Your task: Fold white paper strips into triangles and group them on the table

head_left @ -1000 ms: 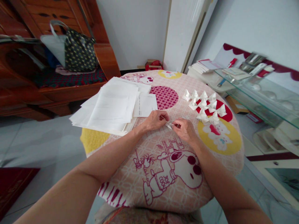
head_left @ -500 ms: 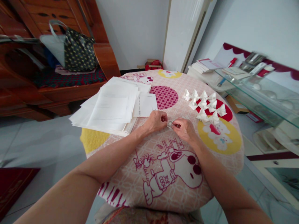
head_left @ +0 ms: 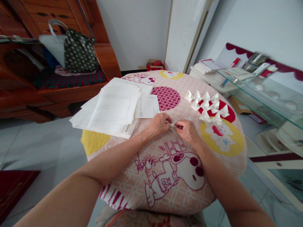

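Note:
Between my fingertips is a small folded piece of white printed paper, partly hidden by the fingers. My left hand pinches its left side, and my right hand pinches the right side. Both hands are just above or on the patterned tablecloth; I cannot tell if they touch it. To the right, several folded white paper pieces with pointed tips stand in rows. Left of my hands lies a stack of white paper sheets, with a smaller printed sheet at its right edge.
A glass shelf with cups and small items stands at the right, beside a pile of papers. At the left is a wooden bench with a dark patterned bag on it. A red item in a box sits behind the table.
My fingers have shifted slightly around the folded paper, and a little more of it shows between them. The paper stack and the row of folded pieces are unchanged.

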`<state>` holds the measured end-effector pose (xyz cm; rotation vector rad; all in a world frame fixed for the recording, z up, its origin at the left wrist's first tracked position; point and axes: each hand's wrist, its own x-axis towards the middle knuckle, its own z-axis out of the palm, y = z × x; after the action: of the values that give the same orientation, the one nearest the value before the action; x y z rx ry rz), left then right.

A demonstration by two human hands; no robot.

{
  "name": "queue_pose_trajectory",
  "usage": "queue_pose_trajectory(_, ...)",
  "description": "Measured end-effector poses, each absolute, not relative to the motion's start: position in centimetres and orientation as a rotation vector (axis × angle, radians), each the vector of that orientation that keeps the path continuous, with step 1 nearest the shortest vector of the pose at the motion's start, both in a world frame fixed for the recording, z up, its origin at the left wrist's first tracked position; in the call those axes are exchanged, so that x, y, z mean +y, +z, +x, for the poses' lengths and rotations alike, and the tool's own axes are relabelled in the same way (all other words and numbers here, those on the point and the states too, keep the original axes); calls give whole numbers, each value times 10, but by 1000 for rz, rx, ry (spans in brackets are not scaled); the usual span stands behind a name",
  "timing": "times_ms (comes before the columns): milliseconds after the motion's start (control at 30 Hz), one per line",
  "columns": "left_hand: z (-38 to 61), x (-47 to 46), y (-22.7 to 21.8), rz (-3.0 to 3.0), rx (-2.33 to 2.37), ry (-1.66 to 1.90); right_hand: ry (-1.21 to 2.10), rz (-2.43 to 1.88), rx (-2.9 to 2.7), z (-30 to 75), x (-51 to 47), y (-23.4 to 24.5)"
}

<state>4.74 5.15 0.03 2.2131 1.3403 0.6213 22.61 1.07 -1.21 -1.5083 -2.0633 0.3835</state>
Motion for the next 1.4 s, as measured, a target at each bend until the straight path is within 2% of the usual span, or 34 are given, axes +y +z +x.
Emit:
queue_pose_trajectory(233, 50, 44, 0, 2377, 1152, 605, 529, -1455, -1988, 231, 13, -11)
queue_pose_trajectory(600, 53, 40, -2, 2463, 1255, 468, 511, -1425, -1896, 228, 12, -9)
queue_pose_trajectory(800, 50, 40, -1, 2453, 1290, 467, 875, -1427, -1718, 247, 12, -4)
queue_pose_trajectory(900, 49, 39, -1, 2456, 1297, 454, 953, -1403, -1702, 254, 12, -1)
queue_pose_trajectory(1400, 48, 38, -2, 2465, 1306, 471, 480, -1311, -2218, 254, 8, 3)
